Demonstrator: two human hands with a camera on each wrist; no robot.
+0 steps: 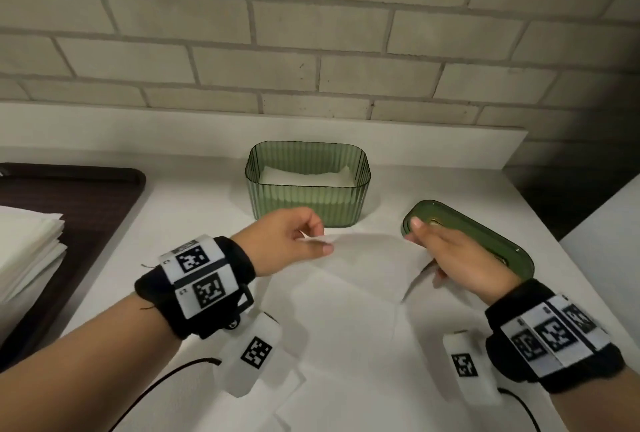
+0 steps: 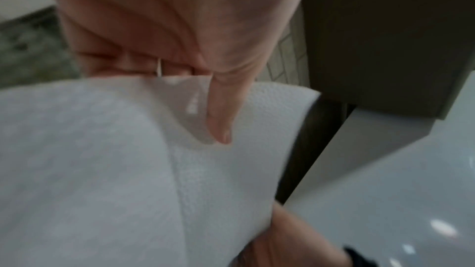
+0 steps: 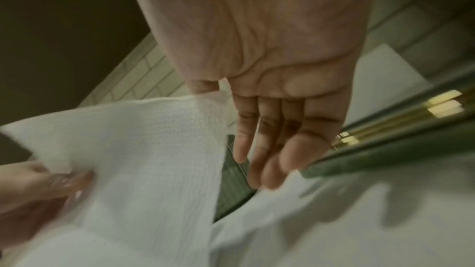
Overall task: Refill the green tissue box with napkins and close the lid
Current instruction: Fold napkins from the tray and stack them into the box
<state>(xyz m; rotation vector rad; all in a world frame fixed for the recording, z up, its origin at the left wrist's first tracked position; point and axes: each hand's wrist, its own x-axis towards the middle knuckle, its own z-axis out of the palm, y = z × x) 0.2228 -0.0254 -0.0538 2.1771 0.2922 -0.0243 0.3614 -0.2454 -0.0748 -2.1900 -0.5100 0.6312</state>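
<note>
The green ribbed tissue box [image 1: 308, 196] stands open near the wall, with white napkins [image 1: 304, 177] low inside it. Its green lid [image 1: 485, 244] lies flat on the table to the right. In front of the box I hold one white napkin [image 1: 367, 258] by its far edge. My left hand [image 1: 320, 241] pinches the left corner, thumb [image 2: 221, 117] on top. My right hand [image 1: 420, 241] pinches the right edge over the lid, its fingers [image 3: 257, 149] nearly straight. The rest of the sheet slopes down toward me.
A dark tray [image 1: 93, 203] at the left carries a stack of white napkins [image 1: 27, 251]. The white table [image 1: 194, 196] ends at a brick wall [image 1: 311, 50] behind the box and drops off at the right beyond the lid.
</note>
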